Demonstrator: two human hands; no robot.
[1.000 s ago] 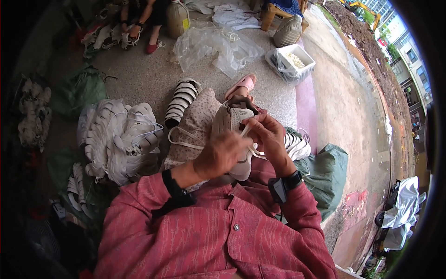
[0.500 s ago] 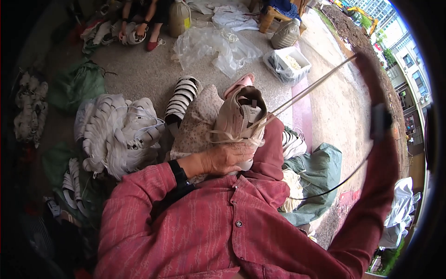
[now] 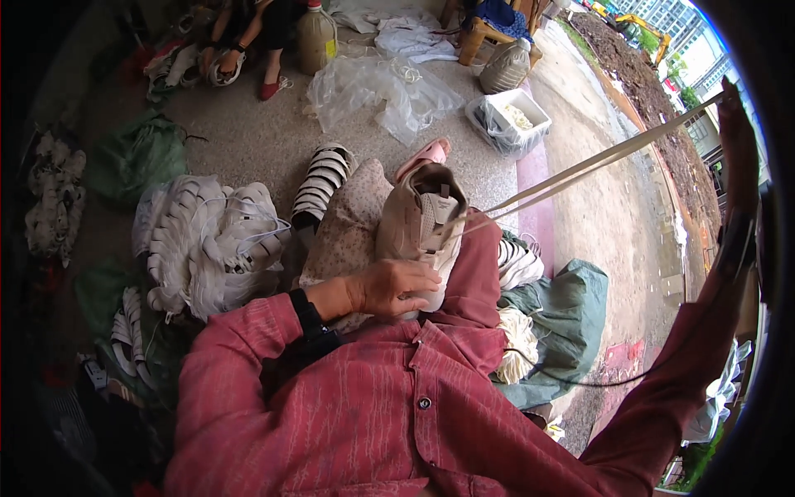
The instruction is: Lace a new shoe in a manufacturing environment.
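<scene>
A beige sneaker (image 3: 396, 228) rests on my lap, its opening facing away from me and its tongue showing. My left hand (image 3: 385, 288) lies over the toe end of the sneaker and holds it down, fingers curved across it. From the sneaker's eyelets a pale flat shoelace (image 3: 596, 159) runs taut up to the far right in two strands. At its end is my right hand (image 3: 734, 132), raised with the arm stretched out and closed on the lace; its fingers are partly dark and blurred. Beside the sneaker, a floral cloth (image 3: 344, 224) covers my left thigh.
Left of me sits a big pile of white shoe parts (image 3: 199, 244); another stack (image 3: 325, 178) stands ahead. A white lace bundle (image 3: 519, 344) lies near a green sack (image 3: 571, 319) on the right. Beyond are plastic sheeting (image 3: 381, 91), a lined white bin (image 3: 509, 120) and a co-worker's hands (image 3: 228, 62).
My right hand has moved farther out to the right and up, drawing the shoelace longer. Loose loops over the sneaker's front are gone. My left hand stays on the sneaker, shifted slightly left.
</scene>
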